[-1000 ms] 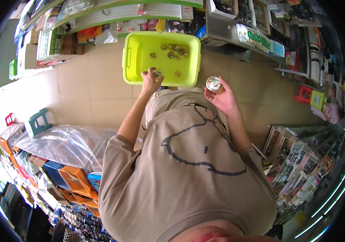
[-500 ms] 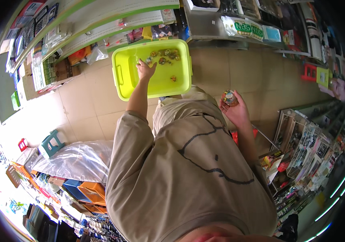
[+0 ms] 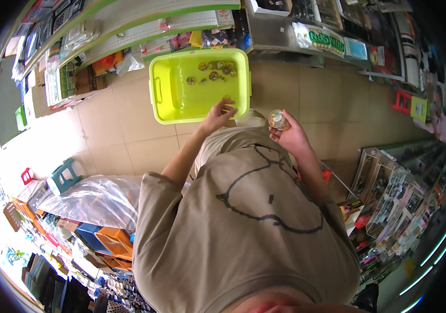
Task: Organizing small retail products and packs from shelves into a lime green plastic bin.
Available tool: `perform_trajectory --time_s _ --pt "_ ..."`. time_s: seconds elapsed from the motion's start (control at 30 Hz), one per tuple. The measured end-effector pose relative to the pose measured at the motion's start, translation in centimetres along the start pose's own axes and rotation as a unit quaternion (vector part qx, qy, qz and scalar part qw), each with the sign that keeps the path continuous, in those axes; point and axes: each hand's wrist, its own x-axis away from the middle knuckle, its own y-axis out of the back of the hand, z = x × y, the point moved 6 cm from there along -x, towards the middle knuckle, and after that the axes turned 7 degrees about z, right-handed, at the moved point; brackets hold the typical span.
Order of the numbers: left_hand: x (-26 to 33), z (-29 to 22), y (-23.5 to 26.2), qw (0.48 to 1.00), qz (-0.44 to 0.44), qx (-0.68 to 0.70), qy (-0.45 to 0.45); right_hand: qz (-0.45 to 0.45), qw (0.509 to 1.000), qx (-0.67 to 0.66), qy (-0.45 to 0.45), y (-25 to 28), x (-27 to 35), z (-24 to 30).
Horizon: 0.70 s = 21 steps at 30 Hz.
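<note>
A yellow-green plastic tub (image 3: 159,117) lies in front of me, with several small round, multicoloured pieces (image 3: 213,76) on its floor, mostly toward the far right. Over the tub's near right rim reaches my left hand (image 3: 215,116), fingers bent and slightly apart. Its fingertips are at a lone small piece (image 3: 226,97), partly hidden by them; whether they touch it is unclear. Right of the tub, my right hand (image 3: 292,136) is closed around a round clear container (image 3: 277,120) with colourful contents. Its round top faces up.
Shelves with packaged goods (image 3: 129,44) run along the far side. A metal counter (image 3: 272,34) stands beyond the tub to the right. On the left are a teal stool (image 3: 63,176) and a plastic-wrapped bundle (image 3: 95,201). A wire rack (image 3: 390,193) is at the right.
My left hand has moved from the tub's left-middle to its near right rim, beside the lone piece. My right hand has brought the round container leftward, closer to the tub.
</note>
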Motion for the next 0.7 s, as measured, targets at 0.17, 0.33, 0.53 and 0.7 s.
perform_trajectory --time_s 0.17,0.33,0.53,0.7 --pt "6.7 -10.4 -4.3 0.989 0.082 0.058 -0.113 0.066 0.993 0.084 -0.048 -0.5 -1.9 -2.3" --pt "8.4 -13.0 -4.5 0.956 -0.004 -0.122 -0.265 0.110 0.985 0.122 -0.053 -3.3 -2.0 -4.0" --pt "8.1 -10.6 -3.7 0.950 -0.057 -0.076 -0.298 0.136 0.975 0.178 -0.006 -4.7 -2.1 -4.8" --pt "8.3 -10.1 -3.8 0.954 -0.086 -0.053 -0.282 0.149 0.968 0.201 0.003 -4.5 -2.7 -5.1"
